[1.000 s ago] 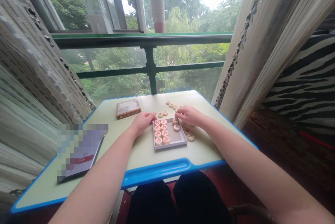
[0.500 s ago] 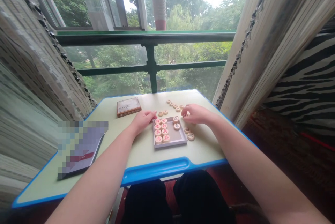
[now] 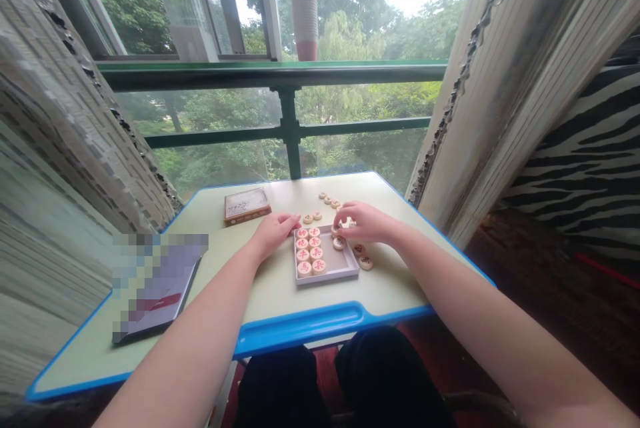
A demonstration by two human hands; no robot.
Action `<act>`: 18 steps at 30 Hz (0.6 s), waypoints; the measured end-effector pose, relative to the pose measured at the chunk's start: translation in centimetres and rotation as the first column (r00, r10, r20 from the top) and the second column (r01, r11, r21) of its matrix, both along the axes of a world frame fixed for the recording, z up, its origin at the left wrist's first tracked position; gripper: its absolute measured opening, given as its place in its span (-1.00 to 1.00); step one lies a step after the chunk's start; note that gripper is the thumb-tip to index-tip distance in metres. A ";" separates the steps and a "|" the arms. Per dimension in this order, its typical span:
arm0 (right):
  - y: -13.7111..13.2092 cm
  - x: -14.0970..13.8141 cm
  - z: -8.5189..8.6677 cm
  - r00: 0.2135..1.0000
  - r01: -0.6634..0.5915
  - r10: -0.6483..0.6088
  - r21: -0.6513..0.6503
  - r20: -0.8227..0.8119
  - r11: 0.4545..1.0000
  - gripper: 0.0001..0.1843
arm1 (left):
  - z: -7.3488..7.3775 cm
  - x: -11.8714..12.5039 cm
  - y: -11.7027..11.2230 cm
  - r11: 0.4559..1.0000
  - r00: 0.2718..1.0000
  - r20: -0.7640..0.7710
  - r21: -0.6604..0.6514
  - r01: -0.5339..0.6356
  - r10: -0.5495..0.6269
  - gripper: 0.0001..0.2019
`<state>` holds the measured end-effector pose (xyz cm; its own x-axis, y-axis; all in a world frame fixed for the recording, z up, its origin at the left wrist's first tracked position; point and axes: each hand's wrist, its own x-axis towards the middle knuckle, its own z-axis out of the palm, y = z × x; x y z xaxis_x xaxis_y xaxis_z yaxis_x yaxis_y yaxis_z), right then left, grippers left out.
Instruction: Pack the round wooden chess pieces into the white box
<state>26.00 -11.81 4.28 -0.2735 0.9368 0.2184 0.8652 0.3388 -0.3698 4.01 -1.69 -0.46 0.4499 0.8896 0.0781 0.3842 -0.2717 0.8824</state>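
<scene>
A shallow grey box (image 3: 338, 269) lies on the pale green table (image 3: 280, 295) and holds several round wooden chess pieces (image 3: 310, 255) with red characters. My left hand (image 3: 273, 233) rests at the box's far left corner, its fingers curled against the rim. My right hand (image 3: 364, 223) hovers over the box's far right corner, fingers pinched on a wooden piece (image 3: 335, 231). More loose pieces (image 3: 329, 201) lie on the table beyond the box, and two more (image 3: 363, 257) lie to its right.
The box's lid (image 3: 246, 205) lies at the table's far left. A tablet (image 3: 157, 295) sits near the left front edge. The table has a blue rim with a groove (image 3: 300, 325) at the front. A green railing (image 3: 280, 75) and window stand behind; bamboo blinds hang on both sides.
My right hand went out toward the loose pieces on the right, then came back left over the box's far right corner with a piece. My left hand stayed put.
</scene>
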 end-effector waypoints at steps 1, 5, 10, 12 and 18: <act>0.0 0.0 0.0 1.000 -0.003 0.003 0.001 -0.001 1.000 -0.85 | 0.0 0.0 0.0 1.000 1.000 0.002 0.001 -0.001 0.001 -0.54; 0.2 0.5 0.2 1.000 0.008 -0.007 0.042 -0.019 0.999 -0.83 | 0.2 0.0 -0.2 1.000 1.000 -0.016 0.012 0.004 -0.004 -0.54; 1.0 2.1 0.3 0.977 0.213 -0.213 0.186 -0.022 0.959 -0.80 | 0.5 0.0 -0.5 1.000 1.000 -0.030 0.015 0.007 -0.007 -0.53; 1.2 2.7 0.3 0.957 0.285 -0.291 0.200 0.002 0.938 -0.79 | 0.5 0.0 -0.4 1.000 1.000 -0.021 0.004 0.010 -0.010 -0.52; 1.2 3.1 0.3 0.904 0.411 -0.410 0.019 0.116 0.911 -0.76 | 0.3 -0.1 -0.3 1.000 1.000 0.005 -0.019 0.002 -0.002 -0.53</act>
<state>29.15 -10.63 4.57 0.1129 0.9726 0.2033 0.9639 -0.0575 -0.2601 3.94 -1.97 -0.14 0.4516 0.8899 0.0637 0.3789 -0.2559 0.8894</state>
